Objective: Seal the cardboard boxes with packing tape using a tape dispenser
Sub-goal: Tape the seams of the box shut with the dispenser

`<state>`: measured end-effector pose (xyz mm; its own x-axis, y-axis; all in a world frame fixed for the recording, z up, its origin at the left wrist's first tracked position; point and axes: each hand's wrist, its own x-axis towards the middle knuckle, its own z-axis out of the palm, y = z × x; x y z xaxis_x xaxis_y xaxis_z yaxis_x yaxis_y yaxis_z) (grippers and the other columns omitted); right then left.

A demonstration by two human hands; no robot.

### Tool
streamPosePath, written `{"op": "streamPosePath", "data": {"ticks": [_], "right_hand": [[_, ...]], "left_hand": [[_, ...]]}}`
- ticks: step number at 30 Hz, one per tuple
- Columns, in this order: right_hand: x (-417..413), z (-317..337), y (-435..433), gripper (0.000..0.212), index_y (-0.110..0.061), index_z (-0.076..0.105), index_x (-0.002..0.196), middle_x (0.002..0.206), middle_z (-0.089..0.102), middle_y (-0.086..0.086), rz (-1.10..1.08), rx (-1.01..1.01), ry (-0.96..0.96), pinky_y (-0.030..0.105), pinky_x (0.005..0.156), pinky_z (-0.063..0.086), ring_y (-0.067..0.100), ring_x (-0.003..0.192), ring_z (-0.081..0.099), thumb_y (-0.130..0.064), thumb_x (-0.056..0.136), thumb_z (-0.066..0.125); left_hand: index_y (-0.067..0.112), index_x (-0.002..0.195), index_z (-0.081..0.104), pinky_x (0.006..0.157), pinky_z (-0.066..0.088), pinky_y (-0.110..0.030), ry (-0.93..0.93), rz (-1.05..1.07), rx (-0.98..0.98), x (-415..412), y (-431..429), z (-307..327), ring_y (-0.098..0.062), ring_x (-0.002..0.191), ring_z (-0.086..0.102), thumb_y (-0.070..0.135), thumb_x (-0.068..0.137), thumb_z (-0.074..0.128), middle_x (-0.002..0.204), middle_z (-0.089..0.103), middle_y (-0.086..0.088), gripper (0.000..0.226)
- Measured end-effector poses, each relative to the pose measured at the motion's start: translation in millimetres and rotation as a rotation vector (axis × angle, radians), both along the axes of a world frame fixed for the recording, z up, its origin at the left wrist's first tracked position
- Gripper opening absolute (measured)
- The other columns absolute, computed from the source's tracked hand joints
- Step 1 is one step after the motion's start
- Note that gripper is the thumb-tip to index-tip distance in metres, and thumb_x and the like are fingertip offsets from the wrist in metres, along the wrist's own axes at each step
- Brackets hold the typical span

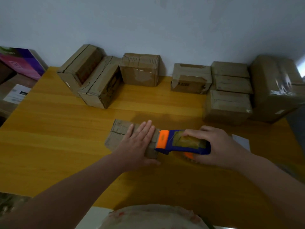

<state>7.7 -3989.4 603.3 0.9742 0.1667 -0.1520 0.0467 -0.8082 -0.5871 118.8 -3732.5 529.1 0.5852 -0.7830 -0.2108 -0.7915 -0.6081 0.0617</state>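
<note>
A small flat cardboard box (118,134) lies on the yellow table (66,138) near the middle. My left hand (140,141) presses flat on top of it, fingers straight and pointing away from me. My right hand (217,146) grips a blue and orange tape dispenser (181,142) holding a roll of brownish tape. The dispenser's orange front end touches the right end of the box, just beside my left hand's fingers.
Several cardboard boxes line the wall: two tilted ones (92,78) at back left, one (140,70) in the middle, one (191,78) to its right, and a stack (231,91) beside a large taped box (277,86). A purple carton (23,63) sits off the table's left.
</note>
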Motion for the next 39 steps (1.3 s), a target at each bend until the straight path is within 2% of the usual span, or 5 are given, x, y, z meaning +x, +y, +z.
{"op": "streamPosePath", "data": {"ticks": [6,14,19,32,39], "right_hand": [[-1.9,-7.2,21.2,0.056,-0.035,0.056,0.127,0.094,0.05,-0.019,-0.012,0.045,-0.085,0.012,0.068,0.038,0.001,0.081,0.046,-0.026,0.077,0.08],[-22.0,2.7,-16.7,0.07,-0.069,0.034,0.125,0.108,0.052,-0.013,0.023,-0.013,-0.006,0.017,0.068,0.048,0.001,0.087,0.055,-0.045,0.075,0.077],[-16.3,-5.8,-17.1,0.069,-0.057,0.036,0.133,0.124,0.05,-0.008,0.047,-0.095,0.144,0.028,0.084,0.052,0.006,0.103,0.054,-0.042,0.079,0.075],[57.6,-2.0,29.3,0.051,-0.049,0.06,0.115,0.079,0.059,-0.013,-0.062,-0.045,0.343,0.013,0.044,0.036,-0.003,0.056,0.053,-0.035,0.07,0.078],[55.2,-13.9,17.1,0.046,-0.047,0.061,0.115,0.085,0.053,-0.018,-0.179,0.105,0.512,0.018,0.057,0.036,0.002,0.069,0.05,-0.034,0.073,0.076]], "left_hand": [[0.024,0.14,-0.032,0.111,-0.024,-0.037,-0.016,-0.013,-0.01,7.5,7.4,-1.4,-0.011,0.131,-0.041,0.087,0.071,0.016,0.143,-0.043,0.005,0.105],[0.025,0.141,-0.031,0.111,-0.022,-0.037,-0.032,-0.022,-0.027,8.5,7.5,-4.7,-0.01,0.133,-0.038,0.082,0.078,0.028,0.147,-0.039,0.004,0.103],[0.027,0.141,-0.032,0.112,-0.02,-0.039,-0.039,-0.021,-0.002,7.8,6.9,-5.6,-0.011,0.134,-0.038,0.083,0.076,0.023,0.146,-0.04,0.004,0.102],[0.024,0.139,-0.034,0.113,-0.018,-0.042,-0.075,-0.021,0.012,6.1,5.0,-5.5,-0.016,0.136,-0.034,0.077,0.082,0.029,0.147,-0.039,-0.001,0.1],[0.026,0.139,-0.031,0.111,-0.021,-0.04,-0.053,-0.03,0.007,6.3,4.6,-1.8,-0.014,0.136,-0.033,0.075,0.083,0.031,0.147,-0.036,0.001,0.098]]}}
